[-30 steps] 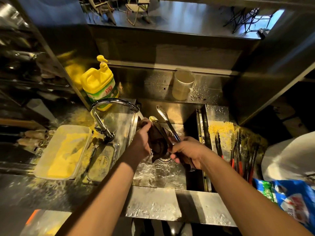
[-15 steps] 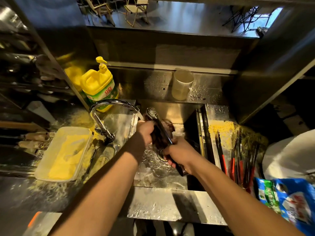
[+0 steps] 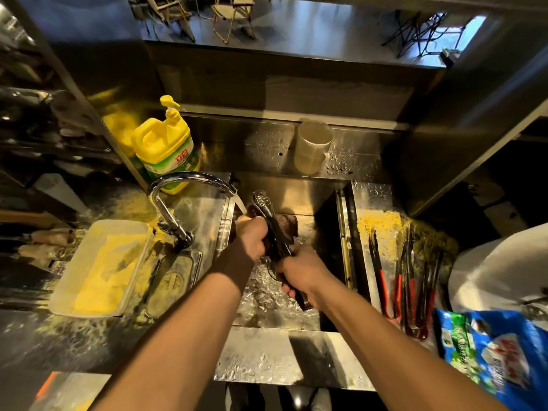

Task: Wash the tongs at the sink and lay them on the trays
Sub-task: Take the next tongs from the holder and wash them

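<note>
Over the steel sink (image 3: pixel 296 197) my right hand (image 3: pixel 302 271) grips the handle end of metal tongs (image 3: pixel 267 212), whose closed tips point away from me. My left hand (image 3: pixel 252 235) presses a dark brown cloth (image 3: pixel 289 225) against the tongs' shaft, right under the water running from the curved faucet (image 3: pixel 184 185). Several more tongs with red handles (image 3: pixel 409 280) lie on the wet counter to the right of the sink.
A yellow dish-soap jug (image 3: pixel 166 146) stands behind the faucet and a translucent cup (image 3: pixel 311 146) on the back ledge. A white tray with yellow contents (image 3: pixel 100 268) sits left of a small metal tray (image 3: pixel 175 280). A blue bag (image 3: pixel 498 354) lies front right.
The tongs' arms, spread a second ago, have come together. Both hands moved slightly toward the faucet, and the cloth now rubs the shaft under the water stream.
</note>
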`<state>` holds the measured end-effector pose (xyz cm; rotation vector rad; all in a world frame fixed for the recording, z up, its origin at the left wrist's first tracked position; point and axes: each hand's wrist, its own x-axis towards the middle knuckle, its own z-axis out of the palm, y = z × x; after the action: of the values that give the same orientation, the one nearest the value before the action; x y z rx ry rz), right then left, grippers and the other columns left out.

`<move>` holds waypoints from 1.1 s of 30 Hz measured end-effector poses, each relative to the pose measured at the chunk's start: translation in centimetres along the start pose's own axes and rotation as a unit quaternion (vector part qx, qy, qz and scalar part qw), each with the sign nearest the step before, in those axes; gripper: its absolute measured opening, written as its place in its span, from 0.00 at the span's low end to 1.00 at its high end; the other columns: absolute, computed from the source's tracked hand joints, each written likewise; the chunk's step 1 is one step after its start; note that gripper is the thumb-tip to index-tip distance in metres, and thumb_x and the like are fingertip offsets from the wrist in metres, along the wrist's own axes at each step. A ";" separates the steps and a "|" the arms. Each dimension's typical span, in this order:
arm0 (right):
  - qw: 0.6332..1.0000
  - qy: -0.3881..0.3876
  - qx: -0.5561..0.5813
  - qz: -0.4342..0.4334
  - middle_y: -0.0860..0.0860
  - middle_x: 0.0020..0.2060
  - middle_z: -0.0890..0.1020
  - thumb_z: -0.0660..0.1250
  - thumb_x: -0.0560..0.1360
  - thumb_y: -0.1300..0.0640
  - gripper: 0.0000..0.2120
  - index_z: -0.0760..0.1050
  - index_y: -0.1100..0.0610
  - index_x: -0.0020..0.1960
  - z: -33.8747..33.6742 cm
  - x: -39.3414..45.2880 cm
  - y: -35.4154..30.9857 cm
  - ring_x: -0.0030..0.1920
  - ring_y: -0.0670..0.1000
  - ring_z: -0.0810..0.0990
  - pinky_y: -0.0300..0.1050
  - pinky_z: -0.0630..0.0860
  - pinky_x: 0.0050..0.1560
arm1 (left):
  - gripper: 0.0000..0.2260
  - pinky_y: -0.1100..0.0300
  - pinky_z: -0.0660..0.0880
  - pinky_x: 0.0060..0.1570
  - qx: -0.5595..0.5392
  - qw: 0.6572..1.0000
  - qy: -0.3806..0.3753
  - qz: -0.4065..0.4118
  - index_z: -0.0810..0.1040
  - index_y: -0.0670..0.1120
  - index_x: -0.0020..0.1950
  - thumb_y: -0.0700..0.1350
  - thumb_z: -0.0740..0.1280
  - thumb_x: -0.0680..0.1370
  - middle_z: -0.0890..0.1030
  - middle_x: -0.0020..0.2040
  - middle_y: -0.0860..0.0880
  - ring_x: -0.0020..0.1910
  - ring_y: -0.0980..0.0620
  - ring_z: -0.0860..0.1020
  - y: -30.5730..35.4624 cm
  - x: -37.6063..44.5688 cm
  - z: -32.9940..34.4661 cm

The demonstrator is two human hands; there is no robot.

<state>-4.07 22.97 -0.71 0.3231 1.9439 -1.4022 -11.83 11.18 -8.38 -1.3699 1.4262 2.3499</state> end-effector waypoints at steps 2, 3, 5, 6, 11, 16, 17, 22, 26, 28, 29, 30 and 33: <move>1.000 0.011 0.001 0.006 0.54 0.28 0.75 0.60 0.76 0.67 0.06 0.73 0.61 0.50 -0.1 -0.4 0.3 0.20 0.47 0.71 0.41 0.67 0.20 | 0.19 0.45 0.82 0.50 0.008 1.000 0.017 0.025 0.73 0.39 0.69 0.30 0.59 0.79 0.81 0.61 0.35 0.55 0.38 0.83 0.6 0.6 0.4; 1.000 0.013 -0.001 0.013 0.54 0.28 0.76 0.60 0.75 0.67 0.06 0.74 0.62 0.51 -0.6 -0.7 0.5 0.20 0.47 0.71 0.40 0.67 0.20 | 0.19 0.45 0.81 0.54 0.007 0.999 0.027 0.033 0.72 0.41 0.70 0.32 0.59 0.80 0.80 0.62 0.36 0.57 0.39 0.82 0.8 0.7 0.7; 1.000 0.001 -0.004 0.029 0.54 0.29 0.76 0.61 0.75 0.67 0.08 0.73 0.62 0.53 -2.2 -1.7 1.1 0.19 0.47 0.71 0.39 0.66 0.19 | 0.17 0.46 0.80 0.58 0.021 0.997 0.062 0.040 0.71 0.42 0.69 0.38 0.64 0.80 0.80 0.62 0.37 0.57 0.40 0.82 1.2 1.2 0.8; 0.999 -0.011 0.004 0.037 0.55 0.29 0.77 0.61 0.75 0.68 0.09 0.72 0.61 0.54 -3.1 -2.2 1.5 0.20 0.47 0.71 0.39 0.66 0.19 | 0.17 0.48 0.82 0.51 0.035 0.995 0.087 0.040 0.71 0.41 0.67 0.42 0.67 0.79 0.80 0.59 0.37 0.50 0.42 0.82 1.3 1.4 0.6; 0.988 -0.035 0.127 0.078 0.54 0.28 0.75 0.60 0.74 0.69 0.14 0.73 0.62 0.59 -6.4 -2.7 2.4 0.22 0.48 0.67 0.38 0.63 0.21 | 0.14 0.58 0.76 0.25 -0.031 0.995 0.093 0.013 0.72 0.40 0.59 0.43 0.72 0.78 0.80 0.48 0.39 0.33 0.46 0.78 0.3 0.9 -1.9; 0.957 -0.084 0.256 0.105 0.52 0.30 0.73 0.59 0.78 0.62 0.14 0.73 0.57 0.63 -6.7 -2.1 2.2 0.25 0.47 0.66 0.36 0.63 0.21 | 0.10 0.49 0.81 0.43 -0.007 1.000 -0.003 -0.020 0.76 0.37 0.60 0.41 0.68 0.81 0.81 0.51 0.38 0.40 0.44 0.81 -1.9 -1.1 -3.8; 0.966 -0.075 0.224 0.101 0.52 0.30 0.74 0.60 0.78 0.60 0.11 0.73 0.59 0.60 -6.7 -1.9 2.1 0.25 0.47 0.67 0.37 0.64 0.21 | 0.09 0.49 0.80 0.44 -0.002 1.000 -0.013 -0.024 0.76 0.36 0.58 0.40 0.68 0.81 0.81 0.51 0.37 0.40 0.43 0.81 -2.2 -1.5 -3.9; 0.902 0.165 -0.397 -0.046 0.56 0.50 0.83 0.62 0.78 0.57 0.26 0.63 0.50 0.75 -6.6 -1.2 2.9 0.48 0.57 0.82 0.49 0.79 0.47 | 0.15 0.45 0.80 0.57 0.089 0.994 -0.064 -0.003 0.74 0.37 0.65 0.38 0.69 0.79 0.81 0.60 0.36 0.56 0.39 0.82 -3.7 -2.5 -4.0; 0.848 0.242 -0.465 -0.072 0.57 0.54 0.82 0.62 0.78 0.53 0.33 0.53 0.47 0.79 -7.2 -2.2 3.8 0.52 0.59 0.82 0.53 0.80 0.51 | 0.13 0.49 0.82 0.53 0.165 0.981 -0.100 0.034 0.75 0.42 0.62 0.39 0.70 0.78 0.84 0.53 0.40 0.47 0.45 0.83 -4.3 -3.5 -2.8; 0.873 0.252 -0.411 -0.080 0.57 0.53 0.83 0.63 0.77 0.50 0.31 0.58 0.45 0.77 -8.0 -3.3 4.4 0.52 0.60 0.82 0.54 0.80 0.52 | 0.12 0.45 0.82 0.55 0.190 0.973 -0.126 0.044 0.75 0.43 0.60 0.40 0.71 0.78 0.85 0.52 0.40 0.49 0.43 0.84 -4.6 -4.5 -1.6; 0.886 0.252 -0.379 -0.083 0.56 0.54 0.84 0.64 0.76 0.50 0.31 0.60 0.44 0.76 -8.3 -3.7 4.6 0.53 0.60 0.82 0.54 0.80 0.53 | 0.11 0.43 0.81 0.56 0.203 0.969 -0.133 0.052 0.76 0.43 0.58 0.41 0.72 0.77 0.85 0.51 0.40 0.50 0.42 0.84 -4.7 -4.9 -1.2; 0.901 0.257 -0.341 -0.083 0.56 0.54 0.84 0.66 0.75 0.50 0.30 0.61 0.44 0.75 -9.3 -4.7 5.2 0.53 0.60 0.82 0.53 0.80 0.53 | 0.08 0.44 0.81 0.56 0.217 0.964 -0.144 0.061 0.77 0.45 0.54 0.41 0.72 0.77 0.84 0.49 0.41 0.49 0.42 0.84 -5.1 -5.8 -0.1; 0.928 0.276 -0.239 -0.068 0.56 0.56 0.83 0.68 0.72 0.51 0.32 0.64 0.49 0.75 -11.5 -6.5 7.0 0.55 0.59 0.82 0.48 0.78 0.54 | 0.07 0.49 0.80 0.50 0.209 0.956 -0.188 0.081 0.76 0.47 0.46 0.37 0.71 0.77 0.83 0.45 0.43 0.44 0.44 0.82 -6.4 -8.6 2.6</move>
<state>0.06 37.28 0.41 0.3815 2.7388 -0.9202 -5.41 19.86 -6.18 -0.6830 1.8169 2.0678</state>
